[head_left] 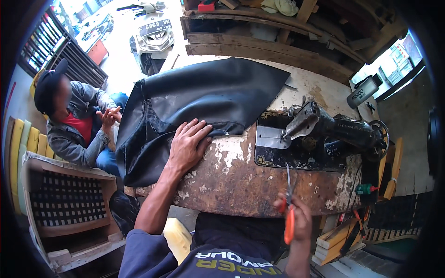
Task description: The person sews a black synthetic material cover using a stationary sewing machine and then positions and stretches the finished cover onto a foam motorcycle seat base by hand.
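A large sheet of shiny black leather-like material (208, 92) drapes over the left half of the worn table, bunched and folded toward its near left side. My left hand (189, 146) lies on its near edge, fingers stretched out and pressed flat. Near the front edge of the table, my right hand (299, 217) is closed around a pair of scissors (289, 227) with orange handles. The blades point away from me, toward the sewing machine (320, 125). That machine is black and old, set in the table to the right of the sheet, with a bright metal plate under its needle.
The wooden tabletop (222, 185) has flaking paint. A grey bottle (364, 91) stands at the far right, and a small green bottle (365, 189) is by the right edge. A person (79, 116) sits at left beside a wooden frame with woven webbing (69, 197). A scooter (153, 37) stands beyond.
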The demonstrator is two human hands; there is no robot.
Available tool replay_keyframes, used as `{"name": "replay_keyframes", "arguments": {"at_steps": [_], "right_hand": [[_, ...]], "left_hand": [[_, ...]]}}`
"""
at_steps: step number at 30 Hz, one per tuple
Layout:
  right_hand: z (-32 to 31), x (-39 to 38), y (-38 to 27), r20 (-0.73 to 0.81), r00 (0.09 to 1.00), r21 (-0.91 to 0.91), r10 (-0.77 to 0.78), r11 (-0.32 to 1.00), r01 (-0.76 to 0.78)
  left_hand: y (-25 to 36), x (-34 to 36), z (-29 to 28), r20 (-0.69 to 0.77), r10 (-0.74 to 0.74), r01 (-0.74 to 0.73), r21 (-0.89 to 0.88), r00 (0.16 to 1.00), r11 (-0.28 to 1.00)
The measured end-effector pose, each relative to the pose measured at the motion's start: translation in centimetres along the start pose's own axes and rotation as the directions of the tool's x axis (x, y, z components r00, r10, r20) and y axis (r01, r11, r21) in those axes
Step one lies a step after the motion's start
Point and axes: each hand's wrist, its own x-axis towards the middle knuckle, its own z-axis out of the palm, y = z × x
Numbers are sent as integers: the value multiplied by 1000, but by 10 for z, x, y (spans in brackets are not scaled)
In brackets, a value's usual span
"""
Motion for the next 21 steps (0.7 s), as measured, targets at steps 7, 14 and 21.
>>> {"name": "replay_keyframes", "arguments": {"at_steps": [7, 14, 21], "right_hand": [[80, 45, 21, 198, 976, 55, 94, 993, -107], [100, 108, 32, -33, 998, 149, 49, 988, -43], [127, 107, 49, 8, 998, -314, -64, 947, 63]], "left_hand": [[7, 9, 0, -167, 28, -29, -6, 986, 1000], [10, 9, -5, -212, 42, -55, -56, 976, 997], [17, 6, -5, -210, 88, -117, -131, 974, 984]]}}
